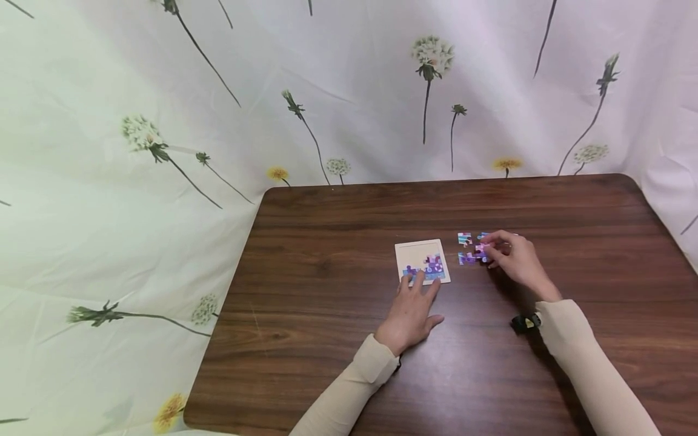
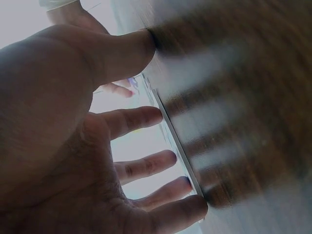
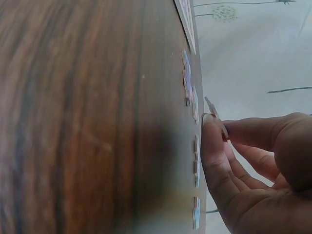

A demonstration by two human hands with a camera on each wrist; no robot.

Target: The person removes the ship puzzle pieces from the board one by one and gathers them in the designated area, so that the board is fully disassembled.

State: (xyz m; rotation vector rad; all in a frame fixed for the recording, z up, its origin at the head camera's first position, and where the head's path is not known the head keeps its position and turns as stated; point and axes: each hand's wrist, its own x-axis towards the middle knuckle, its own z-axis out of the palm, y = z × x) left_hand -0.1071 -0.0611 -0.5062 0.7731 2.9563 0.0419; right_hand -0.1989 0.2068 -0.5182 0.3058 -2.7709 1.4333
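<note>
A small white puzzle tray [image 1: 417, 245] lies on the table, its lower part filled with purple and blue jigsaw pieces [image 1: 434, 266]. My left hand [image 1: 408, 315] lies with spread, fairly straight fingers at the tray's near edge. In the left wrist view those fingertips [image 2: 168, 157] touch along the tray's rim. To the right of the tray, my right hand [image 1: 515, 259] is over a group of loose pieces [image 1: 466, 258]. Between its thumb and a finger it pinches a puzzle piece [image 3: 212, 108], held tilted above the tabletop in the right wrist view.
The dark wooden table [image 1: 305, 290] has rounded corners. A white cloth [image 1: 360, 72] printed with dandelions hangs behind it and at the sides. A black band [image 1: 525, 323] with a small device sits at the right wrist. Another loose piece [image 1: 464, 238] lies near the tray's right side.
</note>
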